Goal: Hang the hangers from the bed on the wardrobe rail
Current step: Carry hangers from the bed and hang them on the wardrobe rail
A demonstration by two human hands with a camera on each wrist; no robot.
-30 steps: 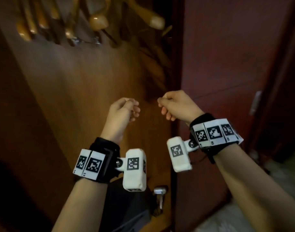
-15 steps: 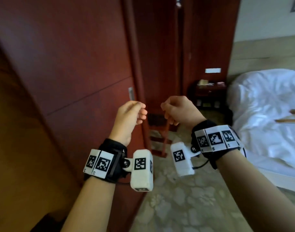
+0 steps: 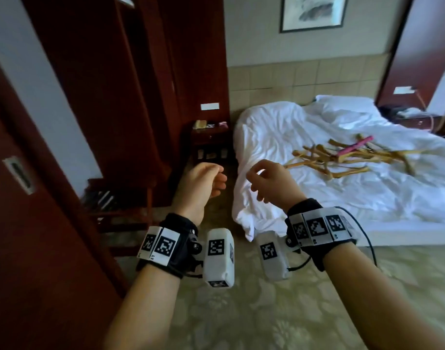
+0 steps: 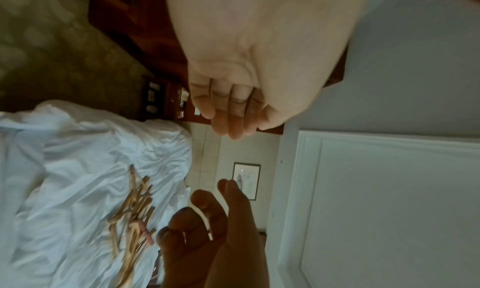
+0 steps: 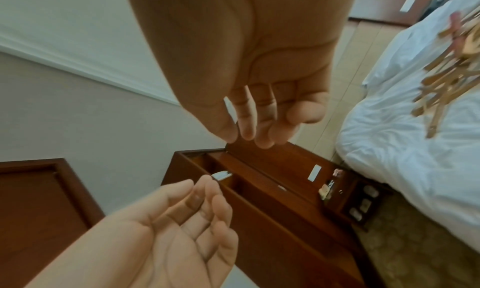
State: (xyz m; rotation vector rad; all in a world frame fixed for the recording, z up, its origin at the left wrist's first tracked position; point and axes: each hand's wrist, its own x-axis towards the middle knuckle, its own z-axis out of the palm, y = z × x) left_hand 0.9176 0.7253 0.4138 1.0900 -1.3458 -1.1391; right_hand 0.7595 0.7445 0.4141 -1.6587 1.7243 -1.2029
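Note:
A pile of several wooden hangers (image 3: 342, 157), with one pink hanger (image 3: 355, 146) among them, lies on the white bed (image 3: 367, 198) at the right. The same pile of hangers (image 4: 132, 216) shows in the left wrist view, and the hangers (image 5: 451, 67) appear at the right edge of the right wrist view. My left hand (image 3: 203, 183) and right hand (image 3: 267, 183) hover side by side in front of me, short of the bed's near corner. Both hold nothing, their fingers loosely curled. The wardrobe rail is out of view.
A dark red wooden door (image 3: 27, 223) and wardrobe panels (image 3: 115, 72) fill the left. A bedside table (image 3: 208, 137) stands between the wardrobe and the bed. A luggage rack (image 3: 115, 198) sits low on the left. Patterned carpet (image 3: 267, 311) lies underfoot.
The view has swung right, from the wardrobe's inside and its hung hangers to the bed and the pile. Both hands stayed raised and have loosened from fists to looser curls.

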